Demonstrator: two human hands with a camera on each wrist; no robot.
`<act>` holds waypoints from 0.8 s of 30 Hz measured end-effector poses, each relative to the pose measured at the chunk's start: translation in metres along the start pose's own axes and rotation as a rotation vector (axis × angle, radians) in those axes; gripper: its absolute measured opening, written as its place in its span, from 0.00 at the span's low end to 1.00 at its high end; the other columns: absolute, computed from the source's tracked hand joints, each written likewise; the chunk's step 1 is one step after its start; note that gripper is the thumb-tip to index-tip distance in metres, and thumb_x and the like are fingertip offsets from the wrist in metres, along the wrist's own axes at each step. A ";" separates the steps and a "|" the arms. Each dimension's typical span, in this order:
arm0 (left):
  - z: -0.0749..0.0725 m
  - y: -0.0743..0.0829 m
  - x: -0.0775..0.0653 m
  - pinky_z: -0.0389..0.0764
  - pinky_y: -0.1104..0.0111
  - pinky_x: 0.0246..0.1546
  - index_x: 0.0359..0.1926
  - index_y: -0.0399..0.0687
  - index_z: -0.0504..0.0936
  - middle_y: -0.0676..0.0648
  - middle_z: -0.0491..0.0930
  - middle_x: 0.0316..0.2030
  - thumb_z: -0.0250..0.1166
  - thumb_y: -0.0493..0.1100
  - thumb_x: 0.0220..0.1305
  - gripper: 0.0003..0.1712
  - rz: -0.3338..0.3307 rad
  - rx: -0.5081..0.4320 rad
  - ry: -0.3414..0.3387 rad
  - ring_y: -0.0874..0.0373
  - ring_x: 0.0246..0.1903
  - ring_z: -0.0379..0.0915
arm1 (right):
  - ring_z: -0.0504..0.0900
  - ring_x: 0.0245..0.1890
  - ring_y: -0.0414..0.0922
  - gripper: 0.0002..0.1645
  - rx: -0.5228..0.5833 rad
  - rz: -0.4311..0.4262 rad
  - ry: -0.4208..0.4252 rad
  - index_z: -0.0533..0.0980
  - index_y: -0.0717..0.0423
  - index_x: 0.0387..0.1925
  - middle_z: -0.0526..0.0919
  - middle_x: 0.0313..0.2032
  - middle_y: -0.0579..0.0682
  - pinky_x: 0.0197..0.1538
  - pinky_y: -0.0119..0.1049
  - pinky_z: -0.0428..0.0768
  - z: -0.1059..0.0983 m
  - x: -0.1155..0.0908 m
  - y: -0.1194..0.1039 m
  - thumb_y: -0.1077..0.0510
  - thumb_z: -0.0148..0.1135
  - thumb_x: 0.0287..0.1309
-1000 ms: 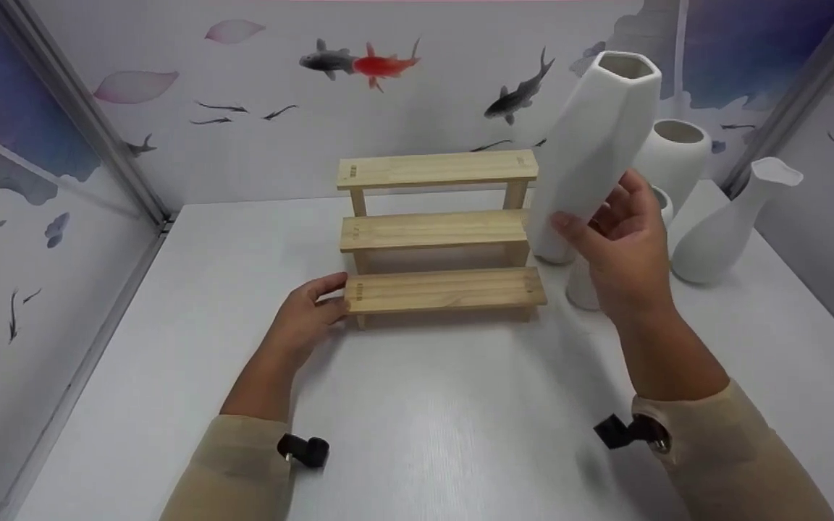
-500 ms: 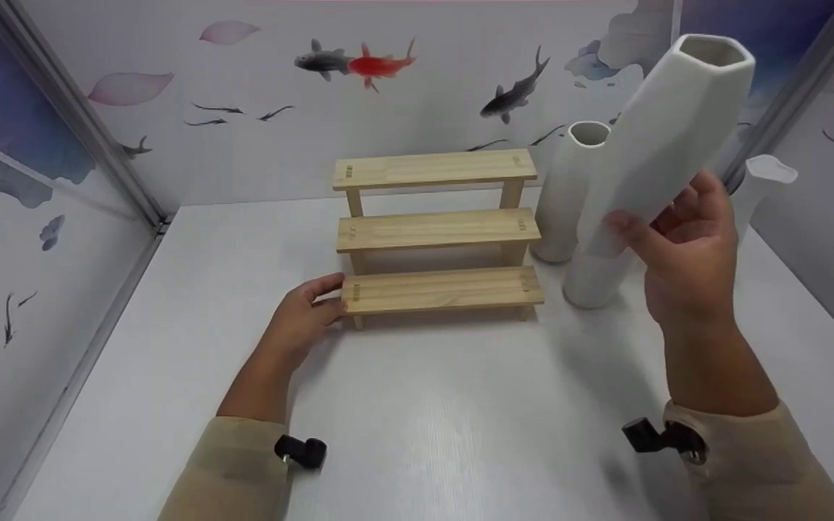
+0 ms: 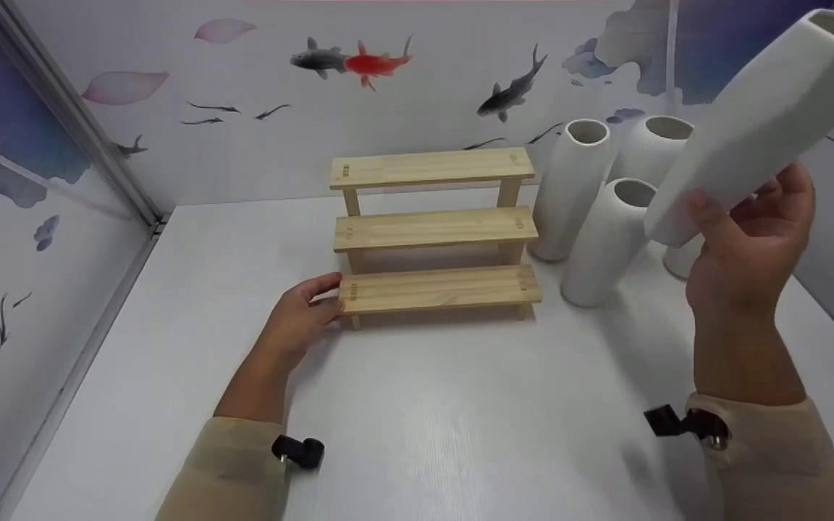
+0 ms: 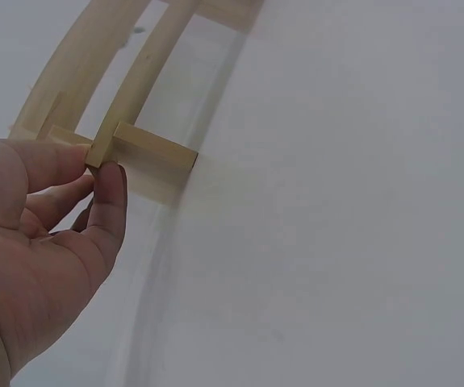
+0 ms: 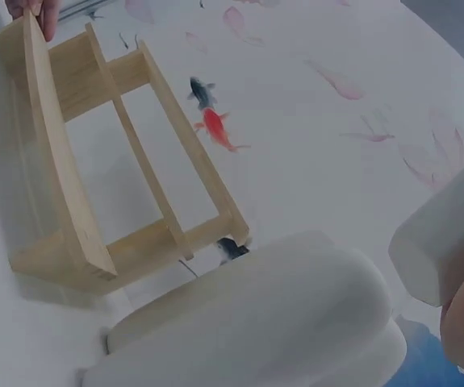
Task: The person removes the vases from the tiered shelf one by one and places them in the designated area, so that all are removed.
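A three-step wooden stand [image 3: 435,288] rests on the white table. My left hand [image 3: 301,318] pinches the left end of its lowest shelf; in the left wrist view, the thumb and fingers close on the board's end [image 4: 102,149]. On the right side my right hand [image 3: 750,246] grips a tall white faceted vase [image 3: 772,123] around its lower part. This vase is held up in the air, leaning to the right, its angular mouth uppermost. The right wrist view catches only its base [image 5: 433,258] and part of the hand.
Right of the stand, a tall white vase [image 3: 569,192] and a textured white vase [image 3: 605,246] stand close together. Another white vase [image 3: 649,145] is behind them, and a further vase's base [image 3: 681,259] shows beneath the raised one. Fish-patterned walls [image 3: 417,101] enclose the table.
My right hand has carried the faceted vase to the right and tilted it further, away from the stand, uncovering the vases behind. My left hand keeps its hold on the shelf.
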State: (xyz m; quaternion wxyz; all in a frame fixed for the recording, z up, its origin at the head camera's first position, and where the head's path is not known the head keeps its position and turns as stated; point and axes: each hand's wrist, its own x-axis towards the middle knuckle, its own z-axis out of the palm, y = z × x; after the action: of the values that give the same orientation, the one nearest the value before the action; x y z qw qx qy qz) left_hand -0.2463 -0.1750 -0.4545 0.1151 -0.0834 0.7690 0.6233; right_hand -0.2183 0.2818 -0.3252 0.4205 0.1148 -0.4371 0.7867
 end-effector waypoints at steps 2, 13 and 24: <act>0.000 0.000 0.000 0.79 0.59 0.73 0.78 0.50 0.71 0.48 0.68 0.78 0.60 0.38 0.78 0.31 -0.005 0.004 0.002 0.52 0.71 0.76 | 0.80 0.66 0.61 0.48 -0.012 -0.029 0.022 0.73 0.63 0.67 0.80 0.63 0.66 0.74 0.54 0.78 -0.007 0.005 0.002 0.80 0.74 0.40; 0.000 0.000 0.001 0.79 0.59 0.72 0.79 0.48 0.69 0.45 0.67 0.79 0.60 0.36 0.78 0.32 0.009 -0.004 -0.006 0.51 0.71 0.75 | 0.79 0.68 0.58 0.48 -0.086 -0.012 0.109 0.74 0.58 0.68 0.80 0.64 0.62 0.74 0.52 0.77 -0.062 0.029 0.031 0.77 0.75 0.40; 0.000 0.000 0.002 0.80 0.59 0.71 0.78 0.48 0.71 0.47 0.67 0.79 0.60 0.36 0.77 0.32 0.005 0.005 0.001 0.52 0.70 0.76 | 0.77 0.66 0.53 0.52 -0.176 0.167 0.084 0.72 0.56 0.66 0.78 0.63 0.57 0.65 0.41 0.80 -0.116 0.032 0.067 0.82 0.77 0.36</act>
State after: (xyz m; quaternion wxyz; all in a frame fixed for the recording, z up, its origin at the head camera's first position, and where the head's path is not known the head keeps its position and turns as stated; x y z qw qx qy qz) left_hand -0.2483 -0.1745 -0.4548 0.1133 -0.0817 0.7707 0.6217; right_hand -0.2679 0.3731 -0.4160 0.3797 0.0078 -0.4945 0.7818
